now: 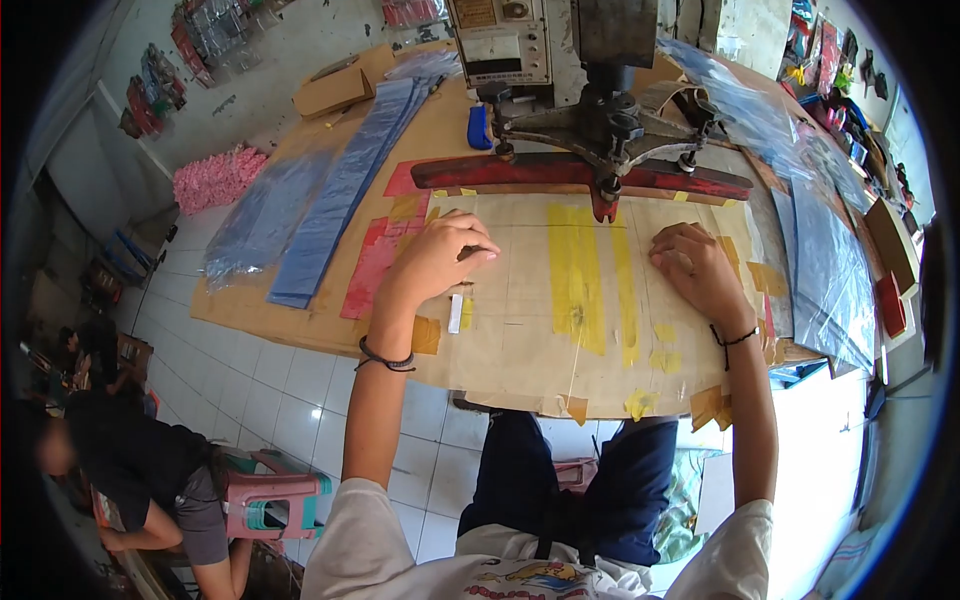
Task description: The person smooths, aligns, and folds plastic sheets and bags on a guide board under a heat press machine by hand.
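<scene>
Both hands are over a beige-covered work board [510,350] patched with yellow tape [575,280]. My left hand [445,255] is on the left side, its fingers curled in toward the thumb. My right hand [698,262] is on the right side, its fingers also bent in. Whatever either hand pinches is too thin or clear to make out. Just beyond the hands, a long dark-red press bar [540,172] spans the board beneath a black metal bracket [610,130]. A small white strip [455,313] lies near my left wrist.
Blue plastic sheets [345,200] lie on the left, and more blue plastic sheets [830,270] on the right. A control box [503,45], cardboard box [345,80] and blue object [479,128] are at the back. Another person [140,470] sits at lower left by a stool [275,500].
</scene>
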### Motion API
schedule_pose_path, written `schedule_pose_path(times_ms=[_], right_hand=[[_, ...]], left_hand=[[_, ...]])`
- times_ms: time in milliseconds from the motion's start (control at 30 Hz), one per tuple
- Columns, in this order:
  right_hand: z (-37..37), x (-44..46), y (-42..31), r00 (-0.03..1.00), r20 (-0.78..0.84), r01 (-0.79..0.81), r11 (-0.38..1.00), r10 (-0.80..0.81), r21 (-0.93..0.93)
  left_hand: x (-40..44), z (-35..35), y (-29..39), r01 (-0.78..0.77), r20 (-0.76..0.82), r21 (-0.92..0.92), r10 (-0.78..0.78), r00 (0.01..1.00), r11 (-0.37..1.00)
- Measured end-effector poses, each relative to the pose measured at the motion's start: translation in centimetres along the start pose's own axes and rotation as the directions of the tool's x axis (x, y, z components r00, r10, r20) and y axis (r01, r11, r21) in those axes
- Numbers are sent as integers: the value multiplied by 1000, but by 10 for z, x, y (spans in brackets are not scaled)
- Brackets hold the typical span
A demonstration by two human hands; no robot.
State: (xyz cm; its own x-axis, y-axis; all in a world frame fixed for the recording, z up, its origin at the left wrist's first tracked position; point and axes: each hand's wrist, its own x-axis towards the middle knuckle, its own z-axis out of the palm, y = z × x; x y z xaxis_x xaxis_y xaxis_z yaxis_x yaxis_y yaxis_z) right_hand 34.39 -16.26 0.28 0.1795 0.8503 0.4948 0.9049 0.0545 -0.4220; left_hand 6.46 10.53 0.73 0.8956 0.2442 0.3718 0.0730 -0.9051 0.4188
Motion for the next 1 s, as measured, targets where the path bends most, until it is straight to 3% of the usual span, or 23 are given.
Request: schedule_pose_path(times_ms=[533,633,767,867,967,1000], right_hand=[[0,0,-7,992,34,-121,993,120,16],[0,0,-11,991,32,-131,991,132,-27],[-3,-17,-29,993,41,-96,970,108,-221],[-13,-50,-57,979,76,-159,947,187,-278],[-25,-78,-67,945,98,-274,922,311,-274],[-26,-87,-68,941,99,-282,913,322,-296]], left_hand=[[-1,0,-5,59,-9,-89,-60,998,994],[-2,-3,-4,42,-21,-112,-44,999,993],[-28,-17,7,65,-56,-128,-73,996,990],[-73,-17,37,131,-48,102,-126,991,986],[-88,1,55,164,-209,183,-125,970,969],[-90,2,56,170,-190,195,-133,973,966]])
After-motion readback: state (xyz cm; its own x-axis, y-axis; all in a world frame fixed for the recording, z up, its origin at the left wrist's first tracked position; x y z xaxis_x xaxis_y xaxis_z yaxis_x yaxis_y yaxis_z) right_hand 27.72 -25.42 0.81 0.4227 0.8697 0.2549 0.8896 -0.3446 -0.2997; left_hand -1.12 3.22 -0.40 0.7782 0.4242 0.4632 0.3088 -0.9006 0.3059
